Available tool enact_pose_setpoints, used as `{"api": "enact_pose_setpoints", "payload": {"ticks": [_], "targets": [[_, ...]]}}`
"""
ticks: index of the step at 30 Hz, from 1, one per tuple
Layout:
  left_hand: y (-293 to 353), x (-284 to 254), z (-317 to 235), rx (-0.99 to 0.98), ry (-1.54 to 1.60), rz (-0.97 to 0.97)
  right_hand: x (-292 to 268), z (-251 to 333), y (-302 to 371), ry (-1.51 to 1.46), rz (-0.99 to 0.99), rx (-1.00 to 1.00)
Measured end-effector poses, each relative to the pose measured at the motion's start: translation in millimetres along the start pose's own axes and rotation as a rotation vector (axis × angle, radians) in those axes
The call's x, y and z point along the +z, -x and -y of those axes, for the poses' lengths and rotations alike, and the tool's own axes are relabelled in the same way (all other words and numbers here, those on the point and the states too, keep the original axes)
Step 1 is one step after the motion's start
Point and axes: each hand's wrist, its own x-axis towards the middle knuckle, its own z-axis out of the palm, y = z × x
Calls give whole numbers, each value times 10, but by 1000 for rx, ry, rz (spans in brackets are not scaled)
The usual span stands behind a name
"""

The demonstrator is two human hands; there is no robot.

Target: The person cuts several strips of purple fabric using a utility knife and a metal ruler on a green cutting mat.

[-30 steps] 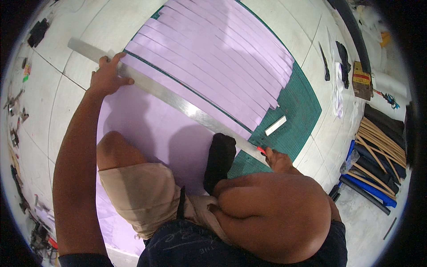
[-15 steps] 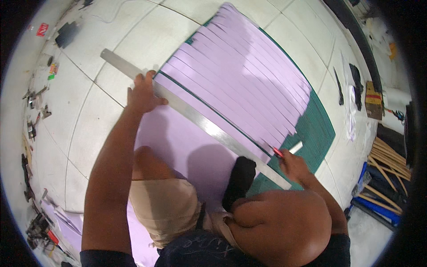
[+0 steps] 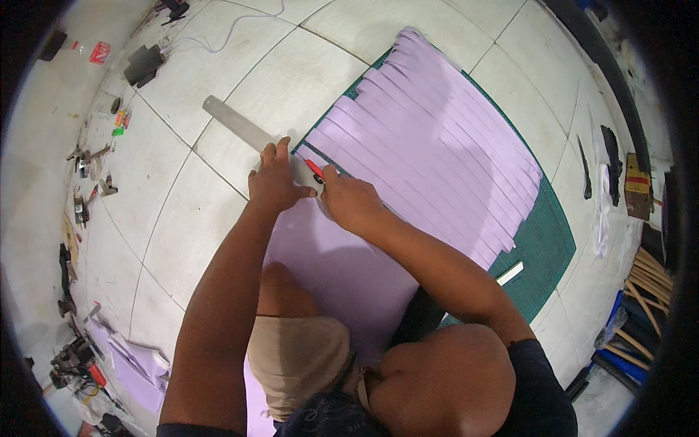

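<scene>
A long metal ruler [image 3: 237, 122] lies diagonally over a lilac sheet [image 3: 331, 269], its near part hidden under my right arm. My left hand [image 3: 274, 180] presses down on the ruler near its far left end, fingers spread. Just to the right, my right hand [image 3: 351, 198] grips a red utility knife [image 3: 314, 170], its tip at the ruler's edge by the left edge of the sheet. Beyond the ruler lie several cut lilac strips [image 3: 444, 138], side by side on a green cutting mat [image 3: 550, 233]. My knees are bent over the sheet.
On the mat's right part rests a small white bar [image 3: 510, 273]. White floor tiles [image 3: 175, 186] surround the mat. Lilac scraps [image 3: 135, 368] and tools lie at the lower left, a black device [image 3: 144, 65] at the upper left, and wooden sticks [image 3: 646, 280] at the right.
My right hand has carried the knife from the ruler's near right end up to its far left part, beside my left hand. The left hand stays on the ruler. The whole view has shifted.
</scene>
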Motion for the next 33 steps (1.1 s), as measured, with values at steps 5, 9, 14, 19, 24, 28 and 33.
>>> {"api": "enact_pose_setpoints", "payload": {"ticks": [5, 9, 14, 19, 24, 28, 33], "targets": [[38, -71, -45, -6, 35, 25, 30, 14, -47, 42, 4, -30], [20, -27, -40, 24, -70, 31, -10, 70, -108, 55, 19, -10], [9, -44, -26, 62, -142, 88, -149, 35, -27, 46, 113, 20], [-4, -48, -7, 59, -153, 71, -251, -343, 739, 69, 212, 160], [-57, 50, -41, 80, -132, 48, -392, -783, 1800, 168, 365, 370], [-97, 96, 88, 121, -107, -11, -321, -1374, 2768, 272, 456, 460], [-13, 35, 43, 68, -139, 24, -225, -1898, 3734, 235, 507, 557]]}}
